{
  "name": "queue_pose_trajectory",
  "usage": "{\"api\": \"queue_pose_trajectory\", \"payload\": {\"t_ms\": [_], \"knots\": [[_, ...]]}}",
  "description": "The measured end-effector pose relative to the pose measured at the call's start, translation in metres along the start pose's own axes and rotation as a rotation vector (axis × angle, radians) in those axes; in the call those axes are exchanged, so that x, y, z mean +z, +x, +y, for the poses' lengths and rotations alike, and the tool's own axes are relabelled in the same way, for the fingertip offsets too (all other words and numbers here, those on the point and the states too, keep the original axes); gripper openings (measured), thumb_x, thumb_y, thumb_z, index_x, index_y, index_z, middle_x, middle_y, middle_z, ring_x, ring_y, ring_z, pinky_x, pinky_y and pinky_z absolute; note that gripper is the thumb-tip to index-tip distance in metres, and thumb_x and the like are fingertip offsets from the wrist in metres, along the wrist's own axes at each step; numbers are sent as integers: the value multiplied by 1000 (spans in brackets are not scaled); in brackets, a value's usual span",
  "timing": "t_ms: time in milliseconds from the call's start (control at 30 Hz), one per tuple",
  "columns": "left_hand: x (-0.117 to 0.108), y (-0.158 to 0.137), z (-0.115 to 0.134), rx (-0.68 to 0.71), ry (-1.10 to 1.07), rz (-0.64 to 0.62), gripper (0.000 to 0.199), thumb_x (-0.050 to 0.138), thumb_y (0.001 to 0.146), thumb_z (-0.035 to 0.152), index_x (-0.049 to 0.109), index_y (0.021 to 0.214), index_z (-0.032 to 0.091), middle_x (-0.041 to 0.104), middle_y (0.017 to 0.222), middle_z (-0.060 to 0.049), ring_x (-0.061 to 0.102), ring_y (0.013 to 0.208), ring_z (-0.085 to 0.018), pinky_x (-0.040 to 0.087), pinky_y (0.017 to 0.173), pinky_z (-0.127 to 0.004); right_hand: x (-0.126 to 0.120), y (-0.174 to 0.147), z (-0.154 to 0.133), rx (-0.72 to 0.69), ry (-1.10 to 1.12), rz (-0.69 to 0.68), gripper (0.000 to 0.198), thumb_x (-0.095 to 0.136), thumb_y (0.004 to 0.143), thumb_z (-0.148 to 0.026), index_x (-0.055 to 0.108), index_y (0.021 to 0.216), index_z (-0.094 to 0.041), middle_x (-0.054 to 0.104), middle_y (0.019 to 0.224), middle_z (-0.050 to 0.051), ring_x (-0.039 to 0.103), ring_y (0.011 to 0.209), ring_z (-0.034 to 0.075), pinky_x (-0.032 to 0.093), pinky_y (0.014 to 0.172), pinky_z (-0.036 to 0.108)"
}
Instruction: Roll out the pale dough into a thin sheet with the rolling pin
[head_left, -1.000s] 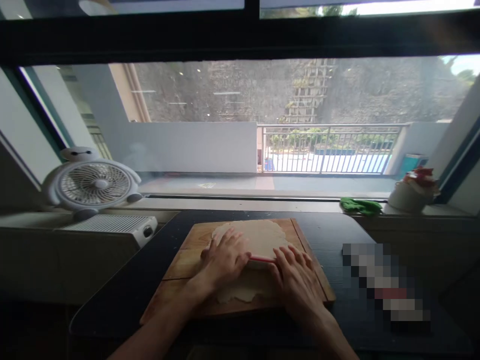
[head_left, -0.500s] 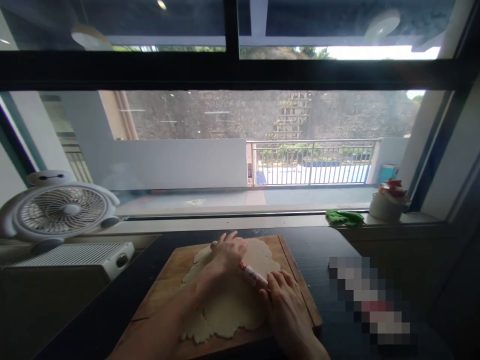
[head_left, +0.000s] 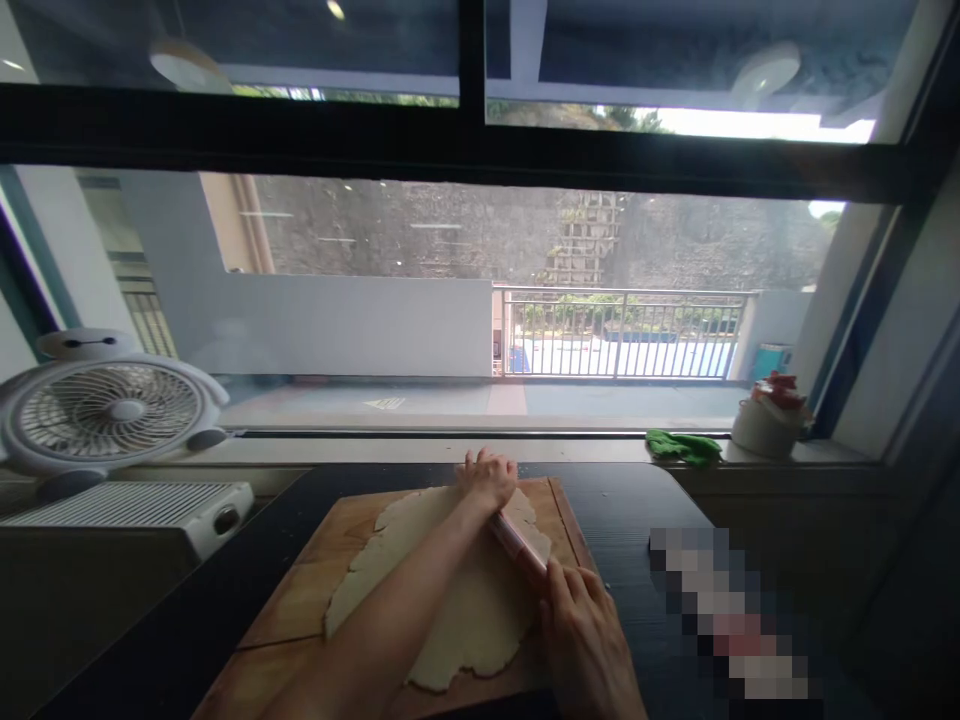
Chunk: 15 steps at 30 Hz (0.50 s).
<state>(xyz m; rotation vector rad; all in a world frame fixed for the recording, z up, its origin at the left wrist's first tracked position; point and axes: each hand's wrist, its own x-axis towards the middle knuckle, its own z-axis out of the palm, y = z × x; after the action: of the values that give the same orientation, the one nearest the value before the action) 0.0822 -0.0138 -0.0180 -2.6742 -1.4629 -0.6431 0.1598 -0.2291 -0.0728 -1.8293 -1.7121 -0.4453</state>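
A slim rolling pin, reddish and slightly blurred, lies slantwise on a wide sheet of dough. Over its far end is my left hand, closed on it with the fingers curled at the far side of the dough. My right hand grips the near end at the right edge of the sheet. The pale dough is flat with a ragged outline, spread on a wooden board. My left forearm crosses above the sheet and hides part of it.
The board rests on a dark table below a window. On the left, a white fan stands behind a white ribbed box. A green cloth and a white pot with a red top sit on the sill. A pixelated item lies at right.
My left hand has moved right and slightly away from me, and my right hand a little toward me, both with the rolling pin. The dough sheet appears turned, and the view has tilted slightly.
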Motion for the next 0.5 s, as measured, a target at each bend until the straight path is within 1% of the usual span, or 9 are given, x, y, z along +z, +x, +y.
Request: {"api": "queue_pose_trajectory", "payload": {"t_ms": [67, 133, 233, 300, 333, 400, 500], "knots": [[0, -13, -13, -44, -8, 4, 41, 27, 92, 27, 68, 94, 22, 65, 111, -8, 41, 124, -29, 18, 105, -57, 1, -2, -9, -34, 23, 9, 42, 49, 81, -14, 46, 123, -20, 60, 102, 6, 52, 99, 25, 42, 83, 38], [-6, -36, -36, -62, -11, -6, 39, 28, 92, 28, 66, 100, 27, 63, 116, -2, 39, 126, -24, 19, 107, -52, -1, -3, -22, -78, 74, -29, 46, 50, 81, -14, 44, 126, -22, 59, 103, 5, 52, 99, 24, 42, 84, 37], [-18, -68, -69, 1, -33, -51, 42, 24, 93, 33, 59, 116, 26, 53, 130, -1, 29, 132, -20, 19, 111, -43, -6, -2, -36, -82, 153, -70, 47, 50, 82, -13, 42, 127, -25, 58, 103, 4, 50, 103, 24, 41, 88, 37], [-22, -72, -78, 36, -54, -98, 44, 23, 93, 38, 53, 123, 24, 48, 134, -2, 24, 134, -21, 19, 111, -42, -10, -1, -38, -61, 184, -64, 45, 51, 82, -14, 44, 125, -25, 57, 104, 3, 49, 105, 23, 39, 91, 38], [-21, -68, -76, 38, -61, -116, 45, 24, 93, 39, 52, 124, 24, 47, 135, -3, 24, 134, -23, 19, 110, -44, -12, 0, -36, -59, 191, -65, 43, 52, 82, -15, 45, 123, -25, 57, 105, 3, 49, 105, 23, 39, 91, 38], [-16, -50, -60, 18, -69, -128, 43, 27, 92, 41, 54, 121, 25, 49, 134, -3, 27, 133, -27, 19, 108, -51, -16, -1, -29, -63, 176, -80, 38, 51, 83, -18, 47, 120, -24, 58, 105, 4, 49, 105, 24, 40, 90, 39], [-3, -14, -20, 48, -85, -142, 40, 28, 93, 41, 62, 109, 27, 56, 126, -3, 34, 128, -29, 17, 106, -55, -18, -5, -14, -28, 78, -69, 34, 48, 85, -20, 48, 118, -21, 59, 104, 6, 50, 106, 26, 40, 89, 40]]}}
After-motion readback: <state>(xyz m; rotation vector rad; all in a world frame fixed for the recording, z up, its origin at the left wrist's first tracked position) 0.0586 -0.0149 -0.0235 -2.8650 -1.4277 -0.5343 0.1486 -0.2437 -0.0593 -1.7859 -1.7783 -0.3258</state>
